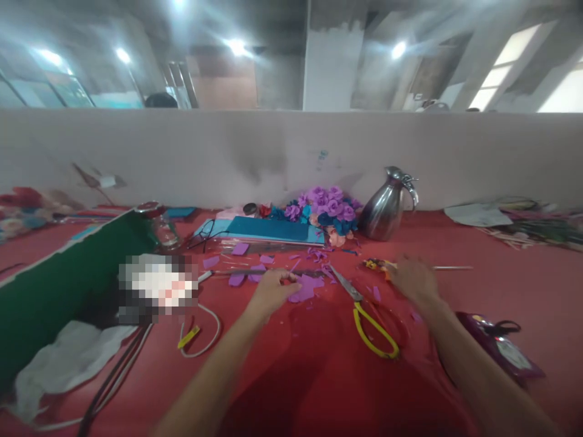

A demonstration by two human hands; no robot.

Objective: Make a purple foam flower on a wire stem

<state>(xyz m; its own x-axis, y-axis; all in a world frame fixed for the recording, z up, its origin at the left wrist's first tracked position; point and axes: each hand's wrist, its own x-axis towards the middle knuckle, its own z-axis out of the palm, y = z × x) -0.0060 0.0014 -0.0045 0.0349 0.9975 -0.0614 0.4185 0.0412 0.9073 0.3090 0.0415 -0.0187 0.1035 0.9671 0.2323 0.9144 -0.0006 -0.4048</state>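
My left hand (272, 292) is low over the red table, fingers curved with a gap between thumb and forefinger. Its thumb overlaps the edge of a torn-looking purple piece (310, 287); whether they touch is unclear. My right hand (415, 279) is smeared by motion and its fingers are hidden. Beside its fingertips lies an orange and yellow item (374, 264), and a thin rod (453, 267) sticks out on the hand's other side. Between my hands lies a pair of scissors (374, 331) with yellow handles, blades pointing away from me.
A metal jug (385, 206) stands at the back beside purple artificial flowers (330, 203). Blue sheets (268, 228) and glasses (204, 235) lie left of them. A green panel (64, 267), a glass jar (164, 227) and a cable (218, 328) are left; a dark purple case (501, 343) is right.
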